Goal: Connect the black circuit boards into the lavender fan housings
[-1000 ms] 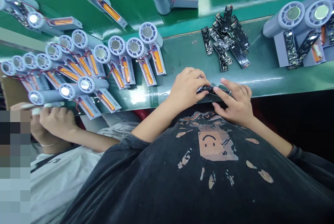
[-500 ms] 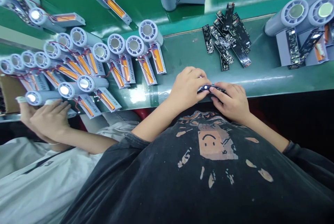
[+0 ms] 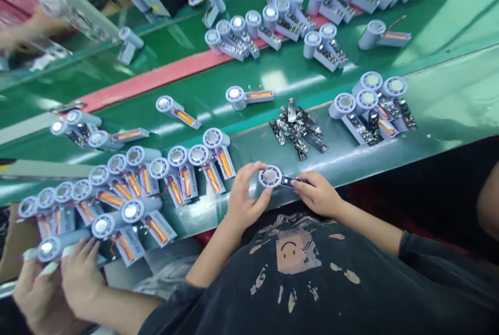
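A grey-blue handheld fan [image 3: 270, 177] with a round silver centre lies at the bench's near edge, its head facing up. My left hand [image 3: 246, 200] curves around that head, thumb on one side and fingers on the other. Set against the fan's handle is a black circuit board [image 3: 287, 182], with a small bright spot on it. My right hand [image 3: 318, 194] has its fingers pressed together on the board's right end. Most of the handle is hidden by that hand. Just beyond lies a loose pile of black circuit boards [image 3: 300, 129].
At left, a co-worker's hands [image 3: 80, 278] hold another fan [image 3: 58, 244]. Several fans with orange batteries [image 3: 187, 184] crowd the left bench. More fans with boards [image 3: 366, 101] stand at right. A green conveyor [image 3: 202, 82] carries further fans behind, along a red strip [image 3: 156, 81].
The view has lifted, showing more of the conveyor. My left hand has opened wider around the fan's head, which now shows. My right hand stays at the board.
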`<state>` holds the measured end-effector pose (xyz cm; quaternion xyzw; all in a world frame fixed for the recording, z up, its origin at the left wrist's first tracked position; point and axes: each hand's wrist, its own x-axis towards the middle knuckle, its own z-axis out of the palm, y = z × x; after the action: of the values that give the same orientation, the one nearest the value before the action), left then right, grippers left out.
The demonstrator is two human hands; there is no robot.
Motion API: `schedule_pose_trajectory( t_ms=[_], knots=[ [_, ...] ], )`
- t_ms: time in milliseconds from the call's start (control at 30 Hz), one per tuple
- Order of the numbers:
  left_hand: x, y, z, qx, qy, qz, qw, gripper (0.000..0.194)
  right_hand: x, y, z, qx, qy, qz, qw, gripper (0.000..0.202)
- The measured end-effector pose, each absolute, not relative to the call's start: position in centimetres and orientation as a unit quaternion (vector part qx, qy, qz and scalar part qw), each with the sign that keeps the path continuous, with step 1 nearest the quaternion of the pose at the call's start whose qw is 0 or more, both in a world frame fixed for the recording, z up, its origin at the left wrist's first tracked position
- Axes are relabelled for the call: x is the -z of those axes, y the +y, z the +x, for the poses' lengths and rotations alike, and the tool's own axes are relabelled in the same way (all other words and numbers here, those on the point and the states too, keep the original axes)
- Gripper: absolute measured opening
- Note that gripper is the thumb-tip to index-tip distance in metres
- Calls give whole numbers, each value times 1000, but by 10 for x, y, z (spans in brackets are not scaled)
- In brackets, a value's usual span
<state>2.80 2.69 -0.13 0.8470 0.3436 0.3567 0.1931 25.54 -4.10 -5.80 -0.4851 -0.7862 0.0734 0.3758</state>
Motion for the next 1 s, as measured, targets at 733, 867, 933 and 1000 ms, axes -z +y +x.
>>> schedule_pose_trajectory(
  t_ms=[733, 867, 933, 1000],
  knots=[
    [-38, 255, 161, 72, 441, 893, -57, 25, 75, 2, 353, 157, -593, -682, 399, 27],
    [-57, 225, 140, 83, 428, 897, -74, 36, 79, 4, 355, 126, -584, -702, 388, 29],
    [-63, 189, 119, 68, 412, 905, -76, 44, 79, 5, 358, 106, -582, -711, 381, 29],
    [-61, 145, 96, 75, 394, 914, -64, 46, 79, 6, 358, 88, -583, -716, 373, 29]
  ],
)
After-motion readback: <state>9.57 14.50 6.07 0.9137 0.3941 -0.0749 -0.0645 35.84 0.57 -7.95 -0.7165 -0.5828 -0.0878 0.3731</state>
